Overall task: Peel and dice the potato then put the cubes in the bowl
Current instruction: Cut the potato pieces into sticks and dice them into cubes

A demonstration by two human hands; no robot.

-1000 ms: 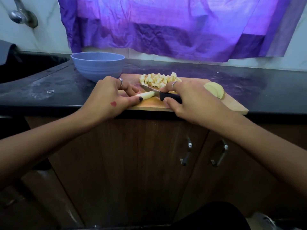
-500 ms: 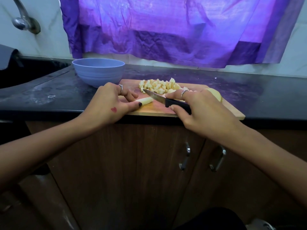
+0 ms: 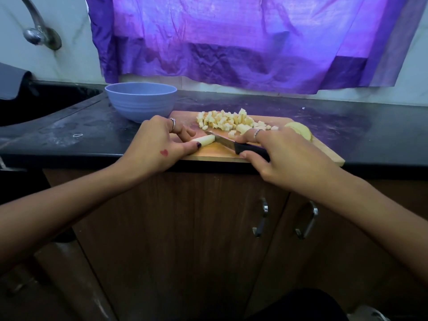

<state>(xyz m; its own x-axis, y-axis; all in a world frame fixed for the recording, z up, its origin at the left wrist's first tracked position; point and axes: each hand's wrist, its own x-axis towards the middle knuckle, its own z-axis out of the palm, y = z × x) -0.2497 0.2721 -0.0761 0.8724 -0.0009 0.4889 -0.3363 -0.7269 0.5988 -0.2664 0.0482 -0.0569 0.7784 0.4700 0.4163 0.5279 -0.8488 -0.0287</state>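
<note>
1. Empty lavender plastic bowl (image 3: 140, 101) waits far left on the worktop.
2. Left hand (image 3: 154, 144) pinches a pale potato stick (image 3: 205, 140) on the wooden cutting board (image 3: 324, 150).
3. Right hand (image 3: 281, 154) grips the black-handled knife (image 3: 239, 145); dicing looks underway, next cut crosswise.
4. Diced potato cubes (image 3: 228, 120) are heaped behind the blade.

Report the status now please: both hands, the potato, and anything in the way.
Left hand pinning potato strip on board; right hand gripping knife, blade at the strip. Cubes still piled on board. Bowl path unobstructed.
</note>
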